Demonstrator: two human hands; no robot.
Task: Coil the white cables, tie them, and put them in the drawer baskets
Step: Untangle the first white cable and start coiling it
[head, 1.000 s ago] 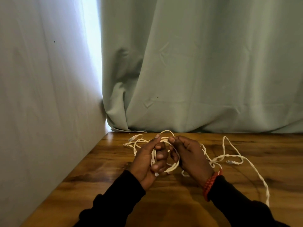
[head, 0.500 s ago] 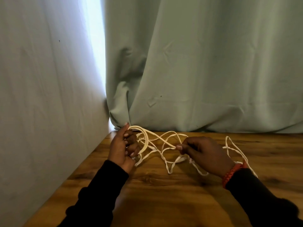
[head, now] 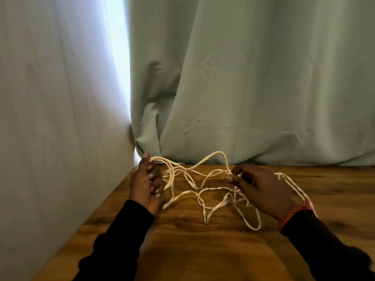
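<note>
A tangle of white cable [head: 205,180] stretches between my two hands above the wooden table [head: 203,250]. My left hand [head: 146,183] grips a bundle of loops near the table's back left corner, fingers curled round the strands. My right hand [head: 261,187] pinches a strand between thumb and forefinger, and more loops trail behind it over the wrist with the red bracelet. Loose loops [head: 229,205] sag onto the table between the hands. A small plug end [head: 193,186] hangs in the middle. No drawer or basket is in view.
A pale green curtain [head: 253,88] hangs along the table's back edge. A white wall [head: 50,128] runs close along the left side. Bright light shows through the gap between wall and curtain.
My hands have moved apart from the middle: the left to the back left corner, the right to the right. The compact coil has spread out into loose loops between them.
</note>
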